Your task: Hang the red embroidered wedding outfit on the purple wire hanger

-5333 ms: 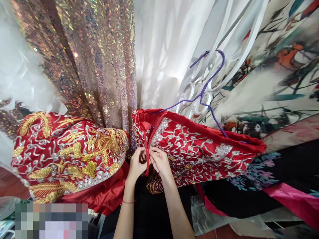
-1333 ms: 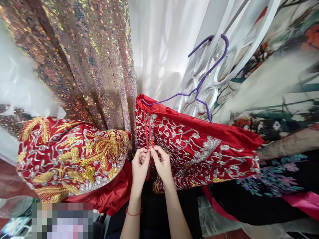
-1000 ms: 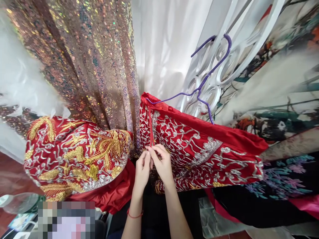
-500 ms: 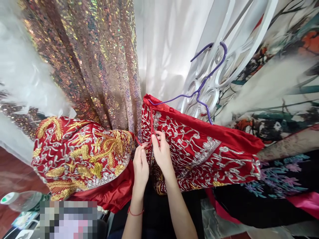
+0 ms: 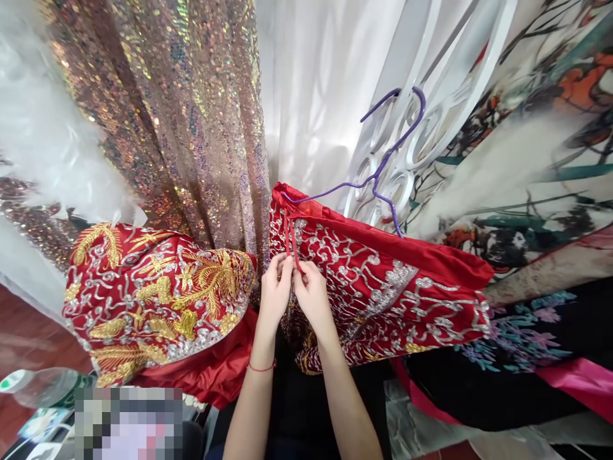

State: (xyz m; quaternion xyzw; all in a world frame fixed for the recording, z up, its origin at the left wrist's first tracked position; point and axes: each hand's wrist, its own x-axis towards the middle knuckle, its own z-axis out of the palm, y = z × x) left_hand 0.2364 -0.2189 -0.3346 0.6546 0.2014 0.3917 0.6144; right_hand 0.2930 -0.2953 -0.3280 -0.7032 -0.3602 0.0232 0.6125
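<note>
A red garment with silver embroidery (image 5: 383, 287) hangs from a purple wire hanger (image 5: 383, 169) hooked on white ornamental metalwork (image 5: 412, 147). Two thin red ties (image 5: 289, 233) run down from the garment's top corner. My left hand (image 5: 275, 291) and my right hand (image 5: 311, 294) meet just below them, fingers pinched together on the ties. A red thread bracelet circles my left wrist.
A second red piece with gold and silver embroidery (image 5: 153, 294) lies at the left. A sequinned fabric (image 5: 191, 128) and a white curtain (image 5: 316, 96) hang behind. Printed floral cloths (image 5: 527, 160) fill the right. A plastic bottle (image 5: 38, 383) lies at lower left.
Both hands have stayed on the red ties, working them and shifting slightly upward and together. The view has swayed a little.
</note>
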